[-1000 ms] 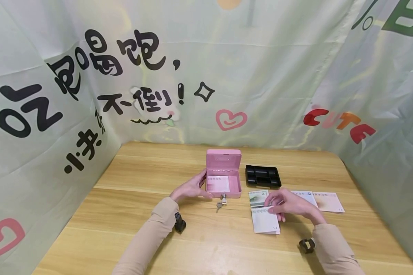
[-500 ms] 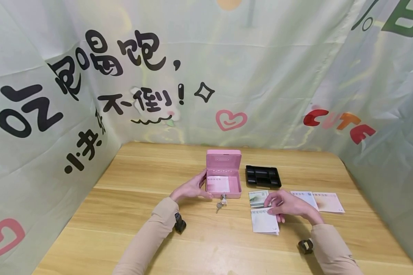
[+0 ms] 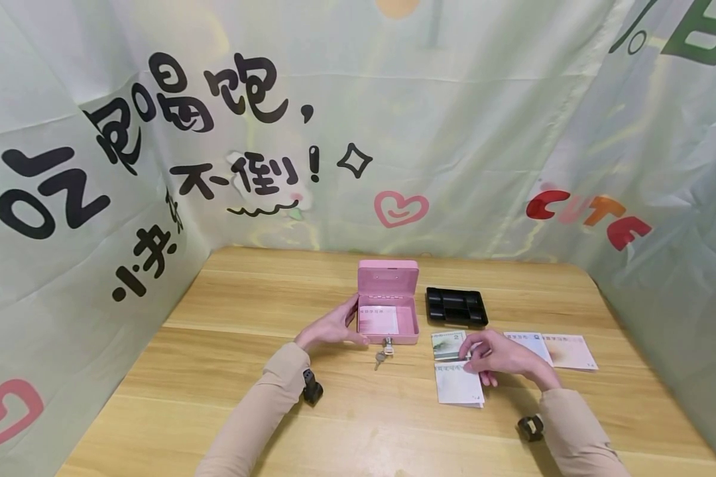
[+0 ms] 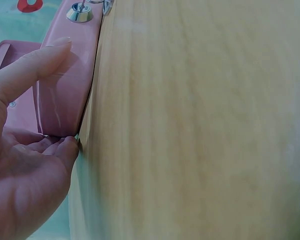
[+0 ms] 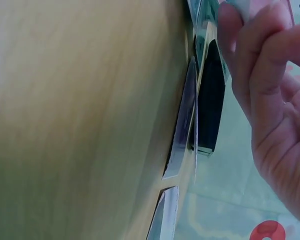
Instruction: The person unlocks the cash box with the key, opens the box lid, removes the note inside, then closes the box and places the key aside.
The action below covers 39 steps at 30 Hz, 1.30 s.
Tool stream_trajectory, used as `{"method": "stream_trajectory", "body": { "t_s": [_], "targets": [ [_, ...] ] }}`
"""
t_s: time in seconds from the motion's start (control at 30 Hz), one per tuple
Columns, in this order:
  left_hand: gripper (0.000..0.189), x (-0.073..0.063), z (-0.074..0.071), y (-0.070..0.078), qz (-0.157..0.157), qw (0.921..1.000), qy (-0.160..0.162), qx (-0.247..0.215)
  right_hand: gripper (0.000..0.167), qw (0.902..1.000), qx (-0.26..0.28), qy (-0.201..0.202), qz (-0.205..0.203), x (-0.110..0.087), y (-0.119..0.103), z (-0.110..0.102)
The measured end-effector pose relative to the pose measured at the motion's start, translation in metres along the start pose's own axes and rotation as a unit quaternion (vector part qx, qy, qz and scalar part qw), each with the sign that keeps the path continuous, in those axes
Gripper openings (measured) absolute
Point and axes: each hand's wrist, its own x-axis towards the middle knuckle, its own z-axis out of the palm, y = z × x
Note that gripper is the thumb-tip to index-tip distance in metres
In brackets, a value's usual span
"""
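Barely anything is differing from a second ago: the right hand (image 3: 499, 355) and the white note (image 3: 457, 389) are sitting a touch further left, while the left hand (image 3: 331, 326) is staying at the box (image 3: 407, 339). Under both hands the tabletop (image 3: 394, 424) is carrying everything. Just right of the left fingers, the box is standing with its lid raised; the black tray (image 3: 456, 305) is lying outside it, beyond the right fingers.

As things are lying, one pink note (image 3: 378, 319) is resting inside the box, to the right of the left fingers. Four notes are showing outside, so the greater part is seemingly remaining out: the white one at the right fingers, the green note (image 3: 445, 343) just beyond and partly beneath them, the blue note (image 3: 530, 342) and the peach note (image 3: 568, 351) to their right. Near the left thumb, a key (image 3: 380, 360) is hanging at the lock (image 3: 388, 344).

Left fingers are gripping the box's near corner, thumb across the front, the others bending around the side. Right fingers are curling closely, thumb and index apparently pinching the white note's upper corner.
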Motion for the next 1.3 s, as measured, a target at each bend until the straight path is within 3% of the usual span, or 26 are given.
{"method": "stream_trajectory", "body": {
  "t_s": [0.73,1.1,1.3],
  "targets": [
    [0.121,0.001,0.002,0.002,0.024,0.9997,-0.010,0.000,0.019,0.9962,-0.054,0.063,0.025,-0.005,0.000,-0.009],
    [0.122,0.000,0.002,0.003,0.011,0.9998,-0.007,-0.017,0.021,0.9932,-0.082,0.077,-0.033,0.003,-0.012,-0.012],
    [0.120,0.000,0.001,0.001,0.016,0.9996,-0.006,-0.020,0.023,0.9916,-0.093,0.078,-0.046,0.010,-0.021,-0.015]
  ]
}}
